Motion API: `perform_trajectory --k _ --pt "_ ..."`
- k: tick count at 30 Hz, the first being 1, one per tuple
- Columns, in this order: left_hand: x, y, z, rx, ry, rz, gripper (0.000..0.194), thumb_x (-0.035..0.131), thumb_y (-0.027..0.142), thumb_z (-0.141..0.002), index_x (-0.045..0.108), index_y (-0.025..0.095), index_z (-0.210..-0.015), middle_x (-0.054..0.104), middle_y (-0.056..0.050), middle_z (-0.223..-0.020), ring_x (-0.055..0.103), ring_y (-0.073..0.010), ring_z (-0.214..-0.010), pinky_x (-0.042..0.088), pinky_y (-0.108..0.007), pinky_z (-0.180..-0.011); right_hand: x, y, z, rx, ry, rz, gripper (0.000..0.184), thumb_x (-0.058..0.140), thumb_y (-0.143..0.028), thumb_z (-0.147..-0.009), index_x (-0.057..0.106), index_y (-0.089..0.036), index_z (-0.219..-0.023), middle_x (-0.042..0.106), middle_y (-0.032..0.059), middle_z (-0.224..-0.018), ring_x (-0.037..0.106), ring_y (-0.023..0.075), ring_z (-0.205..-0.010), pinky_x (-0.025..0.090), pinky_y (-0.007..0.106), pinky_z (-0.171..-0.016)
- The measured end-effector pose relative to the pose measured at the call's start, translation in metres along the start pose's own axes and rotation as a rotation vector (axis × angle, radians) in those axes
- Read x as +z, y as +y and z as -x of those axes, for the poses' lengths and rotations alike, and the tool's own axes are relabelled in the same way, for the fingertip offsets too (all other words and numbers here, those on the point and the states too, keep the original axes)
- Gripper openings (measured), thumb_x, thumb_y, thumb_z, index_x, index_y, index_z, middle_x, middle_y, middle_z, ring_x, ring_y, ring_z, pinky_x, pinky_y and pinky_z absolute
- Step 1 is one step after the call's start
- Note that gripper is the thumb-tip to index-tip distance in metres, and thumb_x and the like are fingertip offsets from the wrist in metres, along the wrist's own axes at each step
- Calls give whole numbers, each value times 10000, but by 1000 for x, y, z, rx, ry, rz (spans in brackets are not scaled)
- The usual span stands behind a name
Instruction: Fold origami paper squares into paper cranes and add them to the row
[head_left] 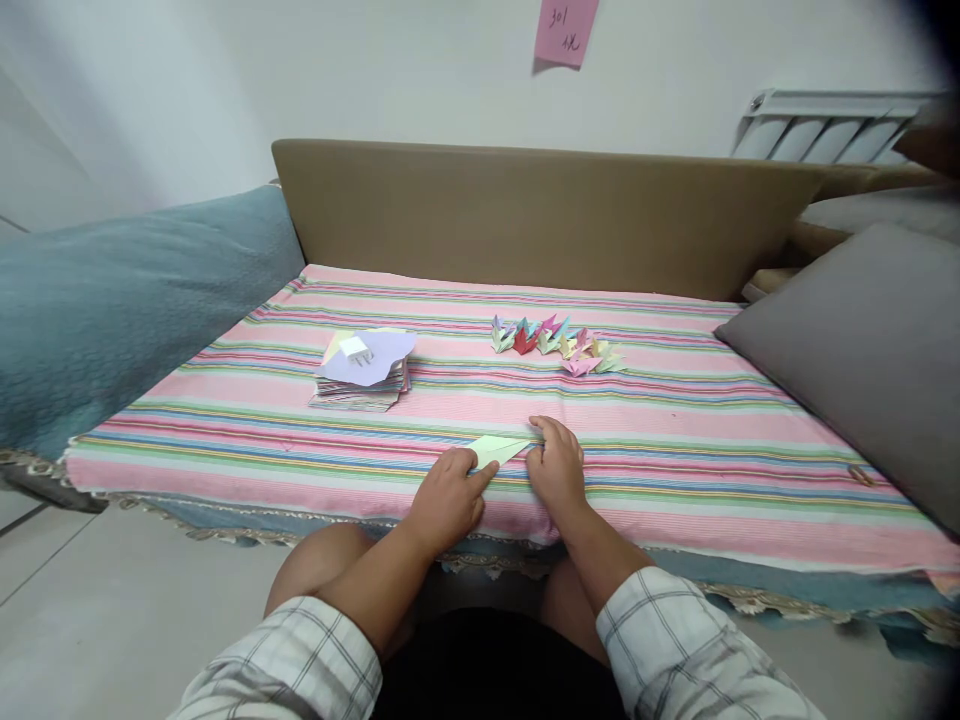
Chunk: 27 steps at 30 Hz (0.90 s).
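A light green sheet of origami paper (pixel 495 450), folded into a narrow pointed shape, lies flat on the striped cloth in front of me. My left hand (pixel 450 500) holds its left part down, with the thumb pressed along the near edge and the fingers at the left end. At the pointed right tip is my right hand (pixel 556 468), thumb and curled index finger around the tip; the other fingers are folded in. Beyond them several folded paper cranes (pixel 551 342) in pink, red, green, yellow and blue sit clustered together.
To the left stands a stack of paper sheets (pixel 360 395), with a white plug adapter (pixel 355 348) on top. A grey cushion (pixel 862 370) lies at the right, near a small brown object (pixel 860 475). A brown backrest (pixel 510 215) and a blue covered armrest (pixel 150 290) border the striped cloth (pixel 247 440).
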<state>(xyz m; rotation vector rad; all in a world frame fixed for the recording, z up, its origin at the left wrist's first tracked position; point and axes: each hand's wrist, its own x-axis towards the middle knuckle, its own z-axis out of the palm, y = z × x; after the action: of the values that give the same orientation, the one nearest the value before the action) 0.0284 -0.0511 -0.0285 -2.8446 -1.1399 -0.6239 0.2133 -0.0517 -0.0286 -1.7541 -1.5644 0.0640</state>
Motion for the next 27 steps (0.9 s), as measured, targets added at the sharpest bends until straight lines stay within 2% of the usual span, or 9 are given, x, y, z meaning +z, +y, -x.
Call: perform_trajectory --k 2,4,6,7,11,16,20,24,27 --pt "-1 1 0 -8 -9 7 532 469 76 -691 561 247 -1187 482 -79 -962 436 -222 -922 410 -397 -853 -3 -7 3 -191 -48 19 441 355 -141 -816 520 -188 -1222 565 68 -1243 444 208 -1199 218 425 -1063" --pt "-2 2 0 -23 -21 10 435 466 105 -731 596 241 -1123 488 -75 -947 438 -220 -918 406 -392 -855 -3 -15 8 -432 -204 63 447 351 -255 -884 435 -175 -1316 509 72 -1323 363 208 -1283 131 445 -1098" --pt "-3 3 0 -32 -24 20 323 455 163 -788 624 228 -1056 495 -76 -942 442 -217 -912 403 -382 -855 -1 -21 12 -562 -347 118 527 365 -394 -902 352 -167 -1378 442 89 -1385 288 230 -1333 97 477 -1103" --pt "-3 3 -1 -31 -20 27 296 446 193 -812 628 223 -1043 498 -76 -940 443 -215 -905 403 -377 -854 0 -22 14 -581 -392 143 558 355 -443 -904 333 -170 -1390 423 94 -1399 276 239 -1340 90 494 -1101" --pt "-4 3 0 -9 11 43 331 426 236 -839 601 237 -1120 491 -72 -906 444 -211 -865 408 -365 -830 2 -16 14 -514 -486 222 620 287 -538 -904 295 -177 -1408 355 108 -1437 271 252 -1345 86 551 -1084" --pt "-2 0 2 14 8 6 474 446 109 -755 556 241 -1197 486 -79 -943 446 -212 -884 411 -365 -824 -5 -8 12 -425 -517 292 666 247 -600 -889 305 -181 -1404 298 107 -1462 232 255 -1361 112 565 -1075" --pt "1 1 2 -8 -2 -25 536 440 89 -726 503 214 -1244 503 -89 -986 455 -224 -942 401 -382 -872 -6 -6 13 -342 -499 338 733 288 -659 -849 309 -181 -1405 270 113 -1473 224 278 -1361 130 560 -1072" --pt "2 7 -3 -81 -8 -55 576 441 144 -747 409 149 -1322 520 -114 -1035 467 -247 -967 392 -403 -874 -3 -1 16 -265 -452 376 756 347 -661 -830 312 -171 -1405 250 128 -1479 211 302 -1362 176 556 -1059" --pt "2 12 -7 -135 -33 -103 522 448 223 -784 440 144 -1300 527 -122 -1042 466 -264 -953 379 -424 -853 -3 5 16 -203 -435 401 769 341 -653 -837 319 -132 -1401 252 144 -1476 210 313 -1359 184 534 -1065"
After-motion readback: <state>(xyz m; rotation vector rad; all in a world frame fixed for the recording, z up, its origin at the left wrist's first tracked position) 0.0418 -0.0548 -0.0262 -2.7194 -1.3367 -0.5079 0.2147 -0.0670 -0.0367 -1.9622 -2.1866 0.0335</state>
